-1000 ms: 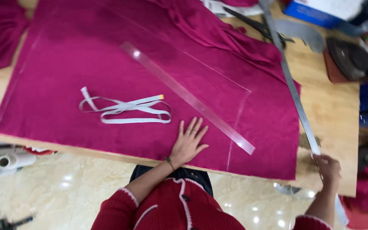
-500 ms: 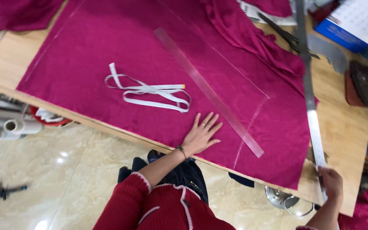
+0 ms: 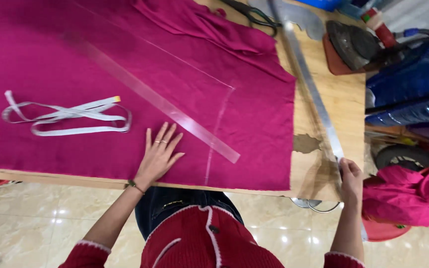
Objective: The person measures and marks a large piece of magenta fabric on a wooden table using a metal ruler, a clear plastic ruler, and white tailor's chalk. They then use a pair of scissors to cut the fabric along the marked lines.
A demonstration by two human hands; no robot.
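A large magenta cloth [image 3: 184,64] is spread flat on a wooden table [image 3: 346,104]. My left hand [image 3: 159,155] lies palm down on the cloth near the front edge, fingers spread, holding nothing. Just past its fingertips a long clear plastic ruler [image 3: 165,101] runs diagonally across the cloth, crossing faint chalk lines. My right hand [image 3: 351,176] grips the near end of a long metal ruler [image 3: 309,82] that lies along the bare wood at the cloth's right edge. A white measuring tape [image 3: 65,116] lies looped on the cloth to the left.
Black scissors [image 3: 251,15] and an old iron [image 3: 353,42] on a reddish rest sit at the table's far right. A pile of magenta cloth [image 3: 405,193] lies right of the table, by blue bundles [image 3: 408,92]. Tiled floor [image 3: 35,223] is below the front edge.
The view has shifted left and closer. My left hand stays flat on the cloth. My right hand still holds the metal ruler's near end by the table's right front corner.
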